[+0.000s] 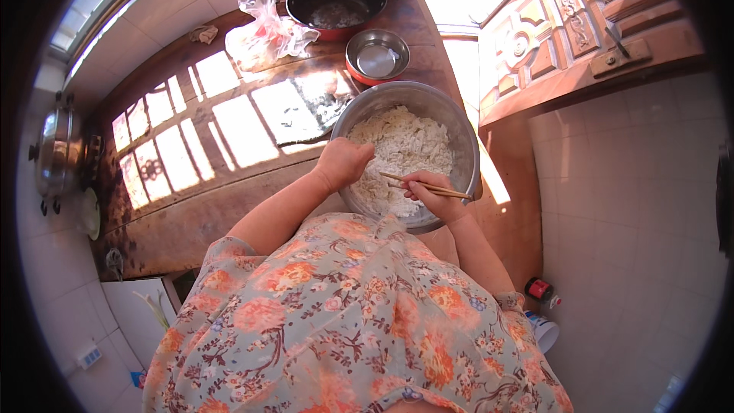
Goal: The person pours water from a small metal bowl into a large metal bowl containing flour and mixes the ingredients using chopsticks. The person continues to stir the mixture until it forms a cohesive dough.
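A wide metal bowl [467,143] stands directly in front of me at the counter's edge. In it lies a mass of crumbly, shaggy flour dough [410,137], with paler dry flour towards the near side. Over the bowl's right part, my right hand [427,192] grips a pair of wooden chopsticks [450,191], their tips pointing left above the flour. My left hand [346,162] is curled at the bowl's left side, its knuckles reaching in over the flour. Its fingers are turned away, so whether they grip the rim or something else is hidden.
Beyond the bowl stand a smaller metal bowl [375,60] and a dark wok [338,6]. A clear plastic bag [266,40] and a dark cloth [324,106] lie on the sunlit wooden counter [229,195]. On the right is a carved wooden door [562,40].
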A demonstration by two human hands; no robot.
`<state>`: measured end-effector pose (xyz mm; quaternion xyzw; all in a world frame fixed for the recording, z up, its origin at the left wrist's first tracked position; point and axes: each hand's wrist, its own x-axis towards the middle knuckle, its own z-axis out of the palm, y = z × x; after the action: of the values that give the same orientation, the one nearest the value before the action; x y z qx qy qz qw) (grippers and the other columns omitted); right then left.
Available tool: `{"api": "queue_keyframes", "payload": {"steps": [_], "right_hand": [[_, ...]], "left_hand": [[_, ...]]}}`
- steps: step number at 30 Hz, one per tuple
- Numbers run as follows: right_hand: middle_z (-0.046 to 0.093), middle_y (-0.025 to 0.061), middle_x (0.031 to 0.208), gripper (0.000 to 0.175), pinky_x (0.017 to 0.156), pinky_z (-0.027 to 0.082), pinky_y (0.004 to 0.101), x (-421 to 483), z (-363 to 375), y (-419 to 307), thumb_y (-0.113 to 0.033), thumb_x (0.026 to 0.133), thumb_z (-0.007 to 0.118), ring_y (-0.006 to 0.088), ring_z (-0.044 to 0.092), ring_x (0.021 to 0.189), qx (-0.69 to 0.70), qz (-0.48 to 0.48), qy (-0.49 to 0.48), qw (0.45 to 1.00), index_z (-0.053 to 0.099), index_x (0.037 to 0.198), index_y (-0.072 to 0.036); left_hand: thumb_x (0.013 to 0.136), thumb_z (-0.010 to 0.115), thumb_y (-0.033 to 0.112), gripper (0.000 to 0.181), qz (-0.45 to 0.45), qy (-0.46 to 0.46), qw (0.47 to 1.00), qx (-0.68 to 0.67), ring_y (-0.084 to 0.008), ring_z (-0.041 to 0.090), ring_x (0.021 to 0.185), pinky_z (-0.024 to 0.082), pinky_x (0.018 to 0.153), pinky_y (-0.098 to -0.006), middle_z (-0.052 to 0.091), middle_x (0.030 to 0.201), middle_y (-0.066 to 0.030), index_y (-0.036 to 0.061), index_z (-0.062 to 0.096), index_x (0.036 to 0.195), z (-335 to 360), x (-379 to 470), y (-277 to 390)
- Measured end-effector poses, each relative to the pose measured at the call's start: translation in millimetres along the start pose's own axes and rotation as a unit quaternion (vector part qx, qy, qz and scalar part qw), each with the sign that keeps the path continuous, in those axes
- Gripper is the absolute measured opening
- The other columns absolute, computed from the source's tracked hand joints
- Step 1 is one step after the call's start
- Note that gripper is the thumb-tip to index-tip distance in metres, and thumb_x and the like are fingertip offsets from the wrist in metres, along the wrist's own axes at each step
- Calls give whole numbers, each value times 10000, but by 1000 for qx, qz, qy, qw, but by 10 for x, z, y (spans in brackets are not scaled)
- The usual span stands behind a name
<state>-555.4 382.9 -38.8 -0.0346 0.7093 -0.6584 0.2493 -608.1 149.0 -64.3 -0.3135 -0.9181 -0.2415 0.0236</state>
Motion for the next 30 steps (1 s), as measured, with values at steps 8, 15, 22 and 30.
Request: {"api": "queue_keyframes", "payload": {"steps": [8,15,22,30], "right_hand": [[620,85,728,153,575,488,214,-167,-735,-328,-71,848,510,105,592,629,-112,-75,236,962,608,912,27],[618,88,725,165,580,493,216,-406,-178,50,-65,853,487,115,600,646,-20,52,156,986,606,915,31],[629,107,853,187,642,507,220,171,221,-108,-83,876,497,126,615,713,48,-102,152,982,576,992,40],[615,87,751,150,576,495,210,-259,-619,-81,-68,859,499,113,600,643,-57,3,213,975,601,909,29]], "left_hand": [[780,595,253,250,7,11,1000,6,-322,505,475,395,476,-423,491,484,-109,91,475,633,0,-8,52],[786,599,280,310,20,5,1000,24,-306,509,518,401,528,-403,501,515,-98,90,472,578,-38,-35,26],[753,607,169,112,5,1,1000,1,-239,539,784,408,675,-350,553,788,-71,89,534,725,-84,58,52],[722,584,65,80,63,39,997,-34,-230,520,908,402,790,-340,551,895,-43,79,572,800,-101,28,16]]}}
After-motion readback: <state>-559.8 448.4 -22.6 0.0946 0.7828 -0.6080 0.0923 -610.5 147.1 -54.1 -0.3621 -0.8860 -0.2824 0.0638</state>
